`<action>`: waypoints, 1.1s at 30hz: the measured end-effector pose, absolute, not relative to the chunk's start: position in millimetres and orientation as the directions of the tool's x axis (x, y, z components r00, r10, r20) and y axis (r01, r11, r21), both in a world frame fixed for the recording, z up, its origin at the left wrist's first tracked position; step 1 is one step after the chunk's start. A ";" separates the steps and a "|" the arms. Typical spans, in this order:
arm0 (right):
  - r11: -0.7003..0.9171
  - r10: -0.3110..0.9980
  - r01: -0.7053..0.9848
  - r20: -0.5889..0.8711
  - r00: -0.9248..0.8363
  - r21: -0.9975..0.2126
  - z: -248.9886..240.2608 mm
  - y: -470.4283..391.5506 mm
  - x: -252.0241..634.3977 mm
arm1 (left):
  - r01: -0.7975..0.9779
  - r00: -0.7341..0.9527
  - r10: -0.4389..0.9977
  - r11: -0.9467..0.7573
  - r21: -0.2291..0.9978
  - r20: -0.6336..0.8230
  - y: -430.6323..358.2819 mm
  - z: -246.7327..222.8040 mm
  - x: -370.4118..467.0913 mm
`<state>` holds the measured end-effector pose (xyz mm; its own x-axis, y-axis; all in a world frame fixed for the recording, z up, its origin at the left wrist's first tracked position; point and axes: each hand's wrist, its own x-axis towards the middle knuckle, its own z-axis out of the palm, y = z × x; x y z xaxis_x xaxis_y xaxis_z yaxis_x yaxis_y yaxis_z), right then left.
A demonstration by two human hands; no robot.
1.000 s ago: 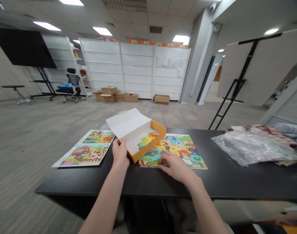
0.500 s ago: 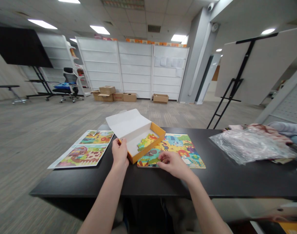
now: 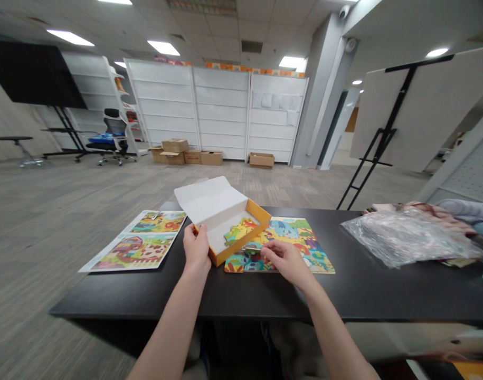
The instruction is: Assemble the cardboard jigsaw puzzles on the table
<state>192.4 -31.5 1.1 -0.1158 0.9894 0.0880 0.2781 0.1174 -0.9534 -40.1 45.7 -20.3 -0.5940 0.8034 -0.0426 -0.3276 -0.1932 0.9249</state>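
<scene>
Above the dark tabletop [image 3: 368, 290], my left hand [image 3: 196, 247] grips the open box [image 3: 237, 245]; my right [image 3: 283, 258] pinches a puzzle piece [image 3: 253, 249] over the puzzle [image 3: 316, 253].

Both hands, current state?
Left hand: closed on the open box's edge.
Right hand: fingertips pinched on a puzzle piece.

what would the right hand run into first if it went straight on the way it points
Likely the near wall of the open yellow cardboard box, met first by the thin puzzle piece in the right hand; depth is unclear, so it might pass beneath.
</scene>
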 end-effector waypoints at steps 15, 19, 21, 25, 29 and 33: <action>0.008 0.997 0.161 -0.005 -0.079 -0.987 6.5 -32.7 197.5 | -0.322 -0.590 0.807 -0.201 0.925 -0.030 48.2 -24.2 -41.7; 0.101 0.994 0.209 0.091 -0.056 -0.973 2.6 -30.6 192.9 | -0.322 -0.585 0.811 -0.206 0.924 -0.023 48.0 -24.5 -42.4; 0.145 0.989 0.241 0.138 -0.048 -0.960 0.2 -29.8 190.4 | -0.323 -0.582 0.813 -0.206 0.924 -0.022 48.3 -24.8 -42.7; 0.150 0.988 0.255 0.157 0.009 -0.955 -3.9 -25.5 185.3 | -0.331 -0.582 0.813 -0.201 0.922 -0.032 48.4 -24.3 -42.0; 0.110 0.992 0.239 0.121 0.032 -0.965 -3.3 -15.2 183.5 | -0.335 -0.581 0.813 -0.203 0.920 -0.032 47.4 -22.5 -40.5; 0.030 1.000 0.233 0.026 -0.017 -0.972 0.7 -4.7 189.8 | -0.336 -0.580 0.814 -0.207 0.919 -0.028 46.2 -21.4 -40.7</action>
<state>189.8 -4.7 0.7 -0.0172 0.9995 0.0264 0.2326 0.0297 -0.9721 -40.7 46.2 -21.4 -0.5795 0.8145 -0.0279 -0.3356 -0.2073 0.9189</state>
